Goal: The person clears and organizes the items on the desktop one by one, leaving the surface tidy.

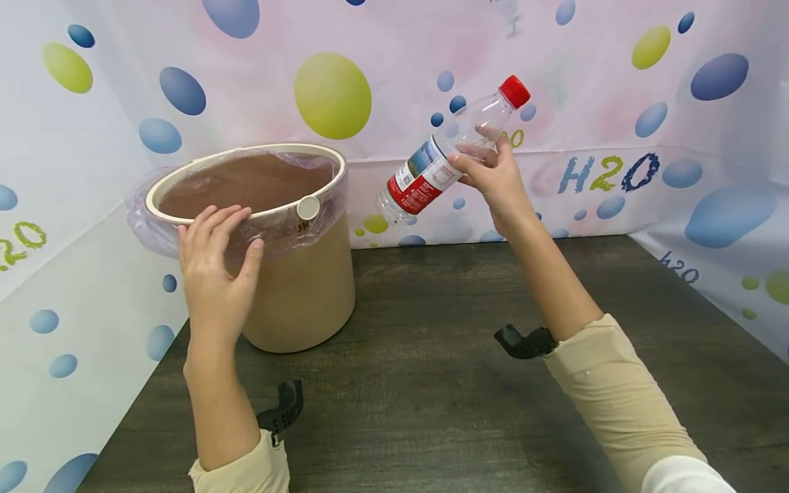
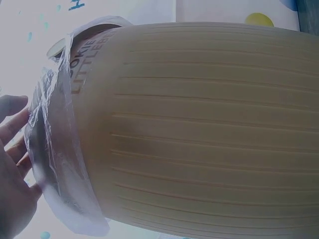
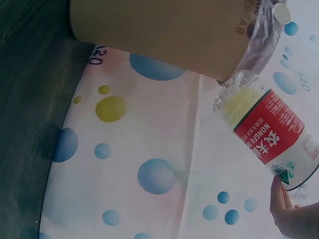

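A clear plastic water bottle with a red cap and a red-and-white label is held up in the air by my right hand. Thumb and fingers wrap its middle; the cap points up and right, the base down and left. In the right wrist view the bottle shows its label, with fingertips at its side. At left stands a beige trash can, lined with a thin translucent bag folded over its rim. My left hand touches the near rim with fingers extended; the left wrist view shows these fingers against the bag.
Both stand over a dark wood-grain table. A white backdrop with blue and green dots rises behind and on both sides. Black wrist mounts sit on the forearms. A round cream button is on the can's rim.
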A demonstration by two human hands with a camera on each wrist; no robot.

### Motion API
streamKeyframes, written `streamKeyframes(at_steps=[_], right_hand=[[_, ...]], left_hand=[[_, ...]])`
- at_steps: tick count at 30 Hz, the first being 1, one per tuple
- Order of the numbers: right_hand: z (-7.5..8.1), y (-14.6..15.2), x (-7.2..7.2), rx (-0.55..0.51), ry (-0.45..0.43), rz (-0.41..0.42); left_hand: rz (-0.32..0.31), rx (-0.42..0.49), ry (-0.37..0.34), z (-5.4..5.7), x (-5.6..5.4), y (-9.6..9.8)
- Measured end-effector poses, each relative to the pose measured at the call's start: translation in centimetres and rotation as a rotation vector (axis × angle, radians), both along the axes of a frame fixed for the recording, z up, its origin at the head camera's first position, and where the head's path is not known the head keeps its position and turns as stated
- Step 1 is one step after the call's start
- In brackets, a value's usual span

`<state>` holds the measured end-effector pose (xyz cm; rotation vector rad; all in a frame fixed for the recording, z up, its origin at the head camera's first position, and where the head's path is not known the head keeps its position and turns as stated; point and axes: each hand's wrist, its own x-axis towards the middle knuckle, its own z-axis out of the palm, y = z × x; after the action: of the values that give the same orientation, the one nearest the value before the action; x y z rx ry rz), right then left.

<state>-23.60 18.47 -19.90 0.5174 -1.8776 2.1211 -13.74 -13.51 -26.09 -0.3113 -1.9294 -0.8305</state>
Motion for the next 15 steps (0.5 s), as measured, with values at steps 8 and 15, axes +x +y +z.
streamKeyframes(at_steps=[8, 15], right_hand=[[1.3, -0.3, 0.3, -0.209, -0.026, 0.042], [1.7, -1.1, 0.1, -0.381, -0.006, 0.078]], left_hand=[[-0.009, -0.006, 0.008, 0.1, -0.3, 0.1], [-0.004, -0.009, 0.004, 0.1, -0.2, 0.1]])
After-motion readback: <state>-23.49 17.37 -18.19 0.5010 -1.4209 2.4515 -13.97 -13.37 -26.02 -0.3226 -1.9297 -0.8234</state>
